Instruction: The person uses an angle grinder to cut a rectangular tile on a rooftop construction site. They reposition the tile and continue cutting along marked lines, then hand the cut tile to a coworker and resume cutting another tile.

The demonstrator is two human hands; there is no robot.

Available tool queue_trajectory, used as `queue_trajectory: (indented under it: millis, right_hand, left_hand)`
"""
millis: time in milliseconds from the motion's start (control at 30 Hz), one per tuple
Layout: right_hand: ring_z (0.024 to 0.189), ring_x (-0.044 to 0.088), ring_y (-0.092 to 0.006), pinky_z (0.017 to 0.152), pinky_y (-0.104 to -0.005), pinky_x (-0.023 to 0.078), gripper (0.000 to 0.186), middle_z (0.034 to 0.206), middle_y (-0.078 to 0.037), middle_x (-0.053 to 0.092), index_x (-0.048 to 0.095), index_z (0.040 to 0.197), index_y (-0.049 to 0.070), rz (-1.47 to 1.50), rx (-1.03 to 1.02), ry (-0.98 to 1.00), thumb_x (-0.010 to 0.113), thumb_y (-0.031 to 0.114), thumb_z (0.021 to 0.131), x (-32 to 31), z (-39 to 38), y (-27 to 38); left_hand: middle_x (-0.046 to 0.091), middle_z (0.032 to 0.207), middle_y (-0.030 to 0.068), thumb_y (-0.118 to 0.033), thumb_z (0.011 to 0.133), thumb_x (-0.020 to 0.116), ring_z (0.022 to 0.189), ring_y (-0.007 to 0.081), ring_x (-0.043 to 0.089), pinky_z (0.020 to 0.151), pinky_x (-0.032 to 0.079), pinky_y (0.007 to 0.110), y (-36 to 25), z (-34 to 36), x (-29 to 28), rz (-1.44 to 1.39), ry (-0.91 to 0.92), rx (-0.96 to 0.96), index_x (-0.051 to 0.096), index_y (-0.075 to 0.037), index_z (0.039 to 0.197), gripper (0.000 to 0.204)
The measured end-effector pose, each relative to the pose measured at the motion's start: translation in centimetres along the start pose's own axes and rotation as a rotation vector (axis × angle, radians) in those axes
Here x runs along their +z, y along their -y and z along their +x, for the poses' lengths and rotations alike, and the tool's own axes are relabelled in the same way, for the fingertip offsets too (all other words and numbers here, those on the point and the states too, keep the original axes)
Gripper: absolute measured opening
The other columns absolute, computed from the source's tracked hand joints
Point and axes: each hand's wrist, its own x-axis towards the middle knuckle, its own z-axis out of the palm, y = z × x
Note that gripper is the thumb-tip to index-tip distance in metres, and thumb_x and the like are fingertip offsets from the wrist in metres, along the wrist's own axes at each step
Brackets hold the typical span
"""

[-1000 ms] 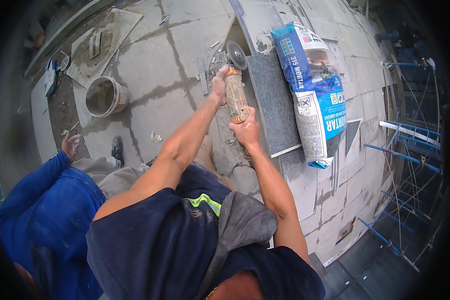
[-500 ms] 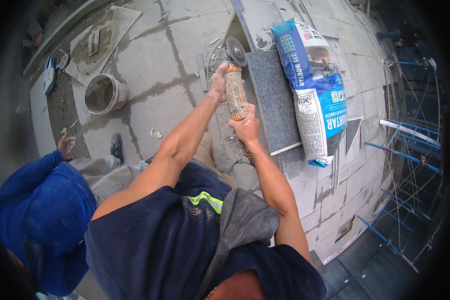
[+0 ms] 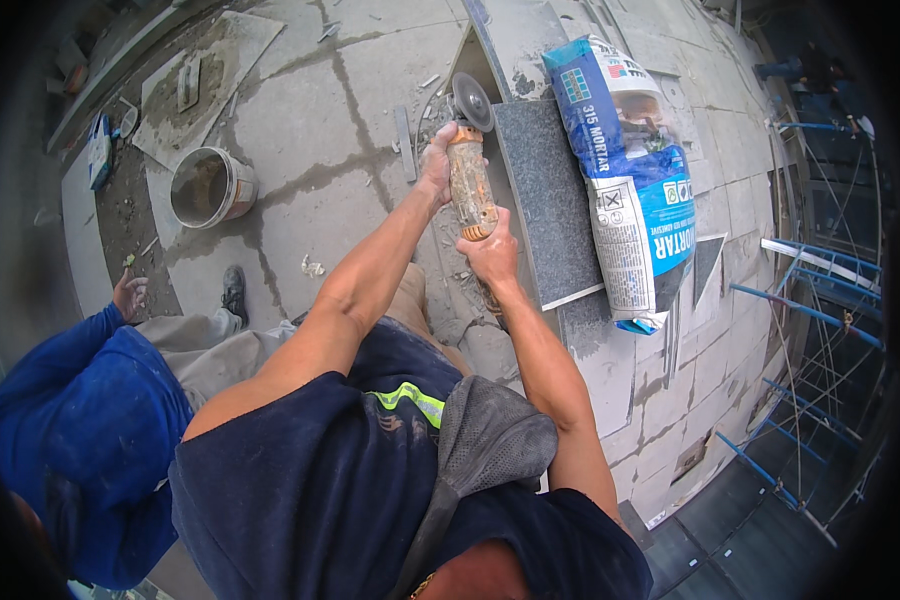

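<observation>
Both my hands grip a worn, dust-coated orange angle grinder (image 3: 469,185), held lengthwise in front of me. My left hand (image 3: 437,160) is closed round its head end, just below the round grey disc (image 3: 472,101). Round the rear end of the body, my right hand (image 3: 492,250) is closed. The disc stands beside the edge of a dark grey stone slab (image 3: 542,200), to the right of the grinder. I cannot tell whether the disc touches the slab or is spinning. On the slab lies a blue and white mortar bag (image 3: 625,185).
At my left a person in a blue top (image 3: 95,440) is close by, one hand (image 3: 130,296) out. A dirty white bucket (image 3: 212,188) stands on the tiles. A trowel (image 3: 188,84) lies on a mortar-smeared board (image 3: 205,85). Blue scaffolding (image 3: 810,310) rises at the right.
My hands and the grinder stay nearly in the same place. The person in blue at my left has shifted slightly.
</observation>
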Motion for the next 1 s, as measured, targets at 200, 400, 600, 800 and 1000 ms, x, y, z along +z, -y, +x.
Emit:
queue_trajectory:
  millis: [200,400,600,800,1000]
  right_hand:
    - [0.093,0.067,-0.0451,0.083,-0.0487,0.054,0.072,0.098,-0.027,0.069,0.04,0.125,0.008,0.008,0.002,0.002,0.079,0.019,0.065,0.04,0.12,-0.1]
    - [0.093,0.068,-0.0444,0.083,-0.0482,0.054,0.072,0.098,-0.026,0.069,0.041,0.125,0.007,0.003,0.024,0.014,0.079,0.018,0.066,-0.12,0.07,0.5]
    - [0.093,0.068,-0.045,0.083,-0.0487,0.054,0.071,0.098,-0.027,0.069,0.041,0.125,0.007,0.045,0.08,0.046,0.079,0.018,0.066,-0.07,0.21,0.64]
    - [0.093,0.067,-0.0466,0.083,-0.0504,0.053,0.071,0.097,-0.027,0.069,0.04,0.125,0.008,-0.005,0.021,0.002,0.078,0.02,0.066,0.04,0.12,0.62]
    - [0.094,0.066,-0.0464,0.083,-0.0502,0.053,0.073,0.098,-0.027,0.068,0.04,0.126,0.008,0.016,0.023,0.016,0.078,0.02,0.066,0.06,0.53,0.52]
  left_hand:
    - [0.065,0.078,0.0128,-0.056,0.086,0.061,0.063,0.0255,0.068,0.054,0.058,0.04,-0.17,-0.16,0.37,-0.013,-0.02,-0.011,0.06,-0.001,0.107,0.059]
    - [0.065,0.081,0.0133,-0.063,0.087,0.055,0.068,0.0253,0.069,0.059,0.059,0.041,-0.32,0.12,0.02,0.045,0.003,-0.026,0.058,-0.002,0.112,0.065]
    - [0.065,0.08,0.0133,-0.063,0.087,0.054,0.068,0.0248,0.069,0.059,0.059,0.04,-0.37,0.36,-0.09,0.061,0.009,-0.021,0.058,-0.003,0.111,0.065]
    - [0.065,0.081,0.0134,-0.064,0.087,0.054,0.07,0.0247,0.07,0.06,0.059,0.041,-0.4,0.38,-0.21,0.091,-0.007,-0.032,0.058,-0.003,0.112,0.066]
    - [0.065,0.082,0.0132,-0.064,0.086,0.055,0.07,0.0251,0.069,0.059,0.059,0.042,-0.52,0.72,-0.08,0.071,-0.018,-0.028,0.058,-0.004,0.113,0.066]
